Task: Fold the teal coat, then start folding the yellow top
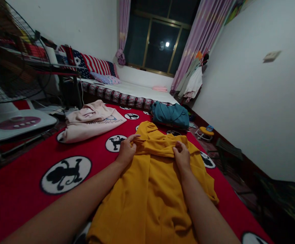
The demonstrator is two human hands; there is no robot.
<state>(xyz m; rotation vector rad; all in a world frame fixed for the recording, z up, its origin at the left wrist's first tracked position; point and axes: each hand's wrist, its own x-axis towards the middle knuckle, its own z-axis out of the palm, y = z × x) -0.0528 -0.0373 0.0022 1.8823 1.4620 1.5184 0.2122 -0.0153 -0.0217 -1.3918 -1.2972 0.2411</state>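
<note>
A mustard-yellow garment (160, 189) lies spread on a red blanket (17, 203) printed with black monkey figures in white circles. Its lower part reaches the bottom edge of the view; whether it is a coat or a dress I cannot tell. My left hand (127, 149) pinches the cloth at the left of a folded band near the garment's far end. At the right of that same band, my right hand (182, 156) has its fingers closed on the fabric. Beyond the band, the far end lies bunched on the blanket.
A folded pale pink sweatshirt (93, 122) lies at the far left of the blanket, and a folded teal garment (170, 115) at the far right. A fan (15, 120) stands at left. Behind are a bed (137, 88), a window and a yellow stool (206, 131).
</note>
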